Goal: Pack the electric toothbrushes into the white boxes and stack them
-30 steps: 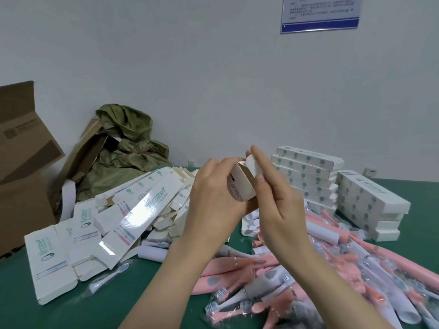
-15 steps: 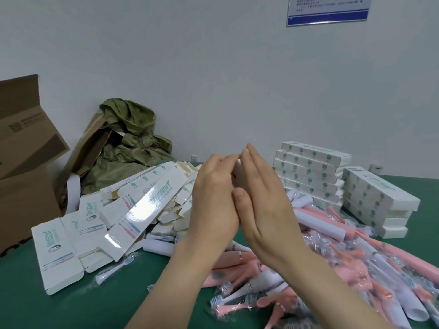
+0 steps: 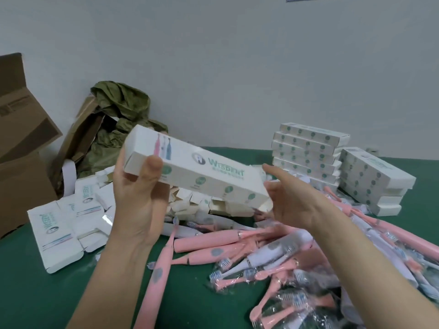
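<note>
White box [image 3: 197, 169], printed face up, in the air over the bench [image 3: 35, 293]. Long axis left to right, left end higher and farther, right end lower and nearer. Left end looks closed. At the right end a flap [image 3: 266, 204] hangs loose with a shiny inside showing, so probably not tucked. Cannot tell whether a toothbrush is inside.

Left hand [image 3: 135, 200] grasping the left end: thumb [image 3: 154, 163] pressed on the near side face, fingers wrapped behind and under, mostly hidden. Right hand [image 3: 292, 203] released, fingers [image 3: 273, 168] nearly straight, tips at the top corner of the right end, palm just below the loose flap. Touching or just short of touching; hard to say.

Judged step: finishing one box, at the right-end closure. Next move likely calls for folding that flap in with the right fingers while the left grasp braces the far end, then setting the box on a stack. Thin card, so light pressure, or the end crumples.

Below: loose heap of pink and white toothbrushes [image 3: 237, 245] in clear wrap, across the middle and right of the bench. Behind the right hand, two stacks of packed boxes: taller [image 3: 308, 153], lower [image 3: 373, 176] just beside it. Left of the hands, pile of flat unfolded boxes [image 3: 59, 229]. Farther back, a crumpled green bag [image 3: 118, 110] and a brown carton [image 3: 21, 138].
</note>
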The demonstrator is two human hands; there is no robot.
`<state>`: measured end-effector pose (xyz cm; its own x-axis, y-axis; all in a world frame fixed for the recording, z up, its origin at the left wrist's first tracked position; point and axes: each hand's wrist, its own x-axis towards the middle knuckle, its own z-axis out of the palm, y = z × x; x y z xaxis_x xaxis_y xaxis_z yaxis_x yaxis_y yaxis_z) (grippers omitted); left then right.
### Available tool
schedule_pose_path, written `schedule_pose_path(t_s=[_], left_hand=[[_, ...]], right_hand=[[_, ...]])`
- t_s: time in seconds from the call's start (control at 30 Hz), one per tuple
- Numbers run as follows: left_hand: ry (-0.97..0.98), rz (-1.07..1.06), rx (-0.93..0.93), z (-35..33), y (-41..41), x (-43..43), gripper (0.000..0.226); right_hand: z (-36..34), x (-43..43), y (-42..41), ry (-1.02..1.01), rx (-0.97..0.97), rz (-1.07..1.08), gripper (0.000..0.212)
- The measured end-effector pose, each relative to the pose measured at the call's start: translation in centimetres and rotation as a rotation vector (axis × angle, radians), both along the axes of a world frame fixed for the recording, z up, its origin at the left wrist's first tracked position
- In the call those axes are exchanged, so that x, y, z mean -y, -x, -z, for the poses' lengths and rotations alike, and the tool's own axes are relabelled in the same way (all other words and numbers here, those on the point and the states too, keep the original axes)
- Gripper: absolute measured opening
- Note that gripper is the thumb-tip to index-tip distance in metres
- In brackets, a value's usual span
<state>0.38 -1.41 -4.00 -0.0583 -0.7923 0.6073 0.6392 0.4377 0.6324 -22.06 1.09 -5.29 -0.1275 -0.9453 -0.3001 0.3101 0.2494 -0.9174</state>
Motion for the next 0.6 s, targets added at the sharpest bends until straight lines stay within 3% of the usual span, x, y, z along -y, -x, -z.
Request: schedule_pose_path(t_s=[0.07, 0.13, 0.17, 0.23, 0.3, 0.4, 0.5, 0.6], left_hand=[[-0.069, 0.020, 0.011, 0.8, -0.3, 0.5, 0.071], [-0.196, -0.005, 0.078, 1.5, -0.7, 1.2, 0.066], [-0.276, -0.101, 0.192, 1.9, -0.9, 1.7, 0.071], [-0.356, -0.518, 0.569, 2.6, -1.3, 2.3, 0.085], [-0.095, -0.811, 0.772, 2.6, -0.8, 1.4, 0.084], [0.333, -0.638, 0.917, 1.7, 1.1, -0.3, 0.076], [0.572, -0.545, 1.041, 1.2, 2.9, -1.3, 0.070], [0.559, -0.503, 0.934, 1.2, 2.8, -1.2, 0.060]], right_hand=[[0.1, 0.0, 0.1, 0.047, 0.052, -0.046, 0.027], [-0.1, -0.1, 0.0, 0.125, 0.034, 0.050, 0.019], [-0.3, -0.2, 0.0, 0.160, 0.003, 0.136, 0.017], [-0.8, -0.6, 0.1, 0.248, -0.137, 0.303, 0.017], [-1.3, -1.3, -0.6, 0.347, -0.413, 0.396, 0.018], [-1.9, -1.8, -3.0, 0.527, -0.629, 0.370, 0.018], [-1.9, -2.1, -5.0, 0.597, -0.645, 0.268, 0.019], [-1.8, -2.2, -5.2, 0.594, -0.454, 0.177, 0.020]])
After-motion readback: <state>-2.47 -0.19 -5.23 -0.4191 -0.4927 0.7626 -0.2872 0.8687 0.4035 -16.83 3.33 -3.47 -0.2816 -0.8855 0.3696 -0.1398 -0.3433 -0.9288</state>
